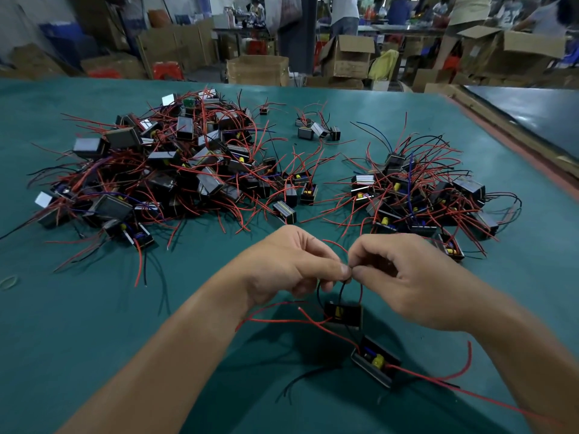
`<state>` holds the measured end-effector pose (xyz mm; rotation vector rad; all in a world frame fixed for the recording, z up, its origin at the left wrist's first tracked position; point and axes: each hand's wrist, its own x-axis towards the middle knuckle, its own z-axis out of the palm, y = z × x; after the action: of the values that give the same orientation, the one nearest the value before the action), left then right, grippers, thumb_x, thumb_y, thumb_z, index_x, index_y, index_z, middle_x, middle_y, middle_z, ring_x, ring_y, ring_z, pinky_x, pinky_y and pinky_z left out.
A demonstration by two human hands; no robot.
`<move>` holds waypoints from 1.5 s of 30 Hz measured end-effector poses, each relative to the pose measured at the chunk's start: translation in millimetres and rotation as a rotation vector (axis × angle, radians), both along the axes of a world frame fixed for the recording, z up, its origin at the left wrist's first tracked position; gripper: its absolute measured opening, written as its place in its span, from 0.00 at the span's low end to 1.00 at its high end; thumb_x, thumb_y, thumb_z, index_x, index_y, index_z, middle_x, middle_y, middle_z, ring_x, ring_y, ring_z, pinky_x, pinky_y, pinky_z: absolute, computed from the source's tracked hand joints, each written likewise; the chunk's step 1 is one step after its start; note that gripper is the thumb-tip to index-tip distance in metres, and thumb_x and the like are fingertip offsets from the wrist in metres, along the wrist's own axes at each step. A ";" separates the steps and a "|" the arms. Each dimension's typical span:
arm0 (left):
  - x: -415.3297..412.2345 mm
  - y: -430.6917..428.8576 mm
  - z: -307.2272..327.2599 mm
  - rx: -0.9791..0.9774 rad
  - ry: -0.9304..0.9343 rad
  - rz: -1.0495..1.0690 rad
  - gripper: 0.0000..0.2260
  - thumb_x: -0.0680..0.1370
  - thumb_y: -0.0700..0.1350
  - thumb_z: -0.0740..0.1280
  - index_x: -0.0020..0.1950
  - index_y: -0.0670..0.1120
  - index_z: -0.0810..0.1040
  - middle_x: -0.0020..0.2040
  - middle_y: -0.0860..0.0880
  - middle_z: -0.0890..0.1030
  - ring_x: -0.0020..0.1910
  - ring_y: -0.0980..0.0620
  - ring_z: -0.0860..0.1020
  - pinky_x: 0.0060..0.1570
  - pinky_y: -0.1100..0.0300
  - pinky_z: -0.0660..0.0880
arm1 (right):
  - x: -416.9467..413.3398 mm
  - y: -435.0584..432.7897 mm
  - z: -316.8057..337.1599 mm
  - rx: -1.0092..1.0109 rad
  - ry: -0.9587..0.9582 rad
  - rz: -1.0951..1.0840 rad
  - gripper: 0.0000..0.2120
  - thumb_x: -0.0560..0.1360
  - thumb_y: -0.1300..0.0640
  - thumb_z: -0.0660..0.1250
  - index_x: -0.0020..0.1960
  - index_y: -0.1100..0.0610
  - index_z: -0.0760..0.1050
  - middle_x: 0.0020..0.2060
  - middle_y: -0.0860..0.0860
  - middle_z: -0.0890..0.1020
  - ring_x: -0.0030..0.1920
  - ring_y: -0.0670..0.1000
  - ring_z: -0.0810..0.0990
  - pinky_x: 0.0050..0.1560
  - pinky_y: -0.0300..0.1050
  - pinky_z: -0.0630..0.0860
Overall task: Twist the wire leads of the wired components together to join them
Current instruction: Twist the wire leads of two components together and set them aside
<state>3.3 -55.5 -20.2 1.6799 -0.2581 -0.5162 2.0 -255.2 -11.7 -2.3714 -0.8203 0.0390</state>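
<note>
Head view showed the left hand (291,264) and right hand (404,277) meeting fingertip to fingertip, each pinching the black leads (343,288) above two components (343,314) near the bench (94,324) edge. I'd hold one side firm and roll the other, keeping the ends overlapped.

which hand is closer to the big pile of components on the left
Left. The left hand is on the near-right side of the big pile; the right hand lies farther right, past the left hand, closer to the smaller pile. Both pinch wire leads.
</note>
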 end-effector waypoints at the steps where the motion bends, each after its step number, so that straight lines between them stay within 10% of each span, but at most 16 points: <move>1: -1.0 -1.5 0.3 0.011 -0.061 0.001 0.06 0.74 0.36 0.71 0.37 0.41 0.83 0.25 0.49 0.77 0.21 0.57 0.65 0.22 0.68 0.60 | 0.8 0.6 0.6 0.002 0.096 -0.006 0.09 0.78 0.59 0.66 0.40 0.50 0.75 0.28 0.44 0.75 0.29 0.44 0.69 0.32 0.42 0.67; 4: -4.5 -6.2 0.2 0.042 -0.239 -0.004 0.05 0.74 0.35 0.72 0.38 0.37 0.83 0.25 0.51 0.77 0.22 0.58 0.67 0.23 0.68 0.61 | 3.1 -1.5 4.8 0.078 0.381 -0.040 0.09 0.78 0.61 0.66 0.39 0.55 0.75 0.26 0.47 0.69 0.29 0.50 0.66 0.31 0.52 0.66; 12: -6.9 -11.0 -3.8 0.074 -0.302 -0.073 0.05 0.75 0.33 0.71 0.39 0.39 0.84 0.27 0.52 0.79 0.25 0.61 0.71 0.27 0.69 0.67 | 2.3 -4.2 5.8 0.166 0.803 0.006 0.11 0.67 0.56 0.58 0.41 0.64 0.69 0.23 0.48 0.61 0.23 0.47 0.57 0.26 0.40 0.67; 22: -1.4 -4.6 -0.4 -0.072 0.056 0.000 0.08 0.75 0.39 0.70 0.36 0.46 0.82 0.25 0.51 0.75 0.23 0.60 0.69 0.23 0.69 0.63 | 8.1 -6.7 -2.0 0.308 0.166 0.041 0.08 0.70 0.67 0.75 0.39 0.56 0.79 0.34 0.52 0.82 0.34 0.46 0.78 0.36 0.43 0.75; 35: 2.5 -3.1 -0.1 -0.125 0.142 -0.039 0.06 0.71 0.43 0.70 0.34 0.48 0.82 0.26 0.53 0.72 0.23 0.61 0.65 0.22 0.70 0.63 | 6.6 -5.3 1.3 0.323 0.125 0.035 0.08 0.69 0.64 0.77 0.41 0.53 0.81 0.36 0.50 0.84 0.37 0.51 0.82 0.42 0.55 0.79; 45: 3.5 -2.0 -3.9 -0.192 0.143 -0.095 0.05 0.72 0.40 0.67 0.37 0.44 0.77 0.24 0.54 0.69 0.22 0.63 0.65 0.22 0.70 0.61 | 2.1 -1.6 3.4 0.366 0.065 0.070 0.14 0.64 0.67 0.80 0.41 0.52 0.80 0.35 0.48 0.83 0.34 0.50 0.82 0.39 0.46 0.81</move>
<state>6.8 -57.4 -24.1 1.4422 -0.2751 -0.6584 4.2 -256.7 -8.4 -1.9887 -0.8036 -0.0056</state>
